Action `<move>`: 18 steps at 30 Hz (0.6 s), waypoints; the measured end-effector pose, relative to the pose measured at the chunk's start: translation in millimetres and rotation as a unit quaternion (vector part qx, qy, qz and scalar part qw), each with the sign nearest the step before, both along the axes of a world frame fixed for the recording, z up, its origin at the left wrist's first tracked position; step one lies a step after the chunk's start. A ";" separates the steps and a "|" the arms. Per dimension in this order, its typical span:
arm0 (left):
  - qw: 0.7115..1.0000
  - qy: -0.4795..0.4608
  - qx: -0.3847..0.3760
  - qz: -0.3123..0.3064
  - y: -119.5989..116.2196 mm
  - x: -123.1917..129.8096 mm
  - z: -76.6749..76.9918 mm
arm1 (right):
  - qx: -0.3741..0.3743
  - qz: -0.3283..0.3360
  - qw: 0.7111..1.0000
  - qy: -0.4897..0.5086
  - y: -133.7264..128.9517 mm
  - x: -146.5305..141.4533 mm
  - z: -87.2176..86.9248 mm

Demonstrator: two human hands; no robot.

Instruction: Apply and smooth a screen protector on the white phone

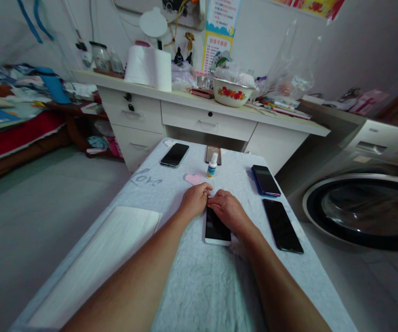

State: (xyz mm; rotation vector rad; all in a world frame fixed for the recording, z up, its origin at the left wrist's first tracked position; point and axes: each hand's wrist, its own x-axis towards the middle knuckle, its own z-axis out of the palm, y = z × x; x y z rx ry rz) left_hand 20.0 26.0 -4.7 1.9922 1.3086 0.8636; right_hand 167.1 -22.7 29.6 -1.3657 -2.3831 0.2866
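Observation:
A white-framed smartphone (pixel 217 229) with a dark screen lies flat on the cloth-covered table (pixel 192 286). At its far end my left hand (pixel 195 200) is closed, fingertips pinched together by the top left corner. My right hand (pixel 226 207) rests over the upper part of the phone, its fingers also pinched and meeting those of the left. Something small and pale shows between the fingertips, too small to name. Just beyond the hands stands a small spray bottle (pixel 212 168) with a white cap, and behind it lies a brownish phone or case (pixel 219 157).
Dark phones lie at the far left (pixel 175 155), far right (pixel 266 180) and right edge (pixel 282 226). A white board or sheet (pixel 109 249) covers the left side. Behind are a drawer desk (pixel 199 115) and, to the right, a washing machine (pixel 358 184).

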 end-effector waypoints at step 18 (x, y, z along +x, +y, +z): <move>1.000 -0.002 0.001 0.005 -0.1 0.4 -1.4 | -0.043 0.037 0.998 0.040 -15.8 2.8 9.7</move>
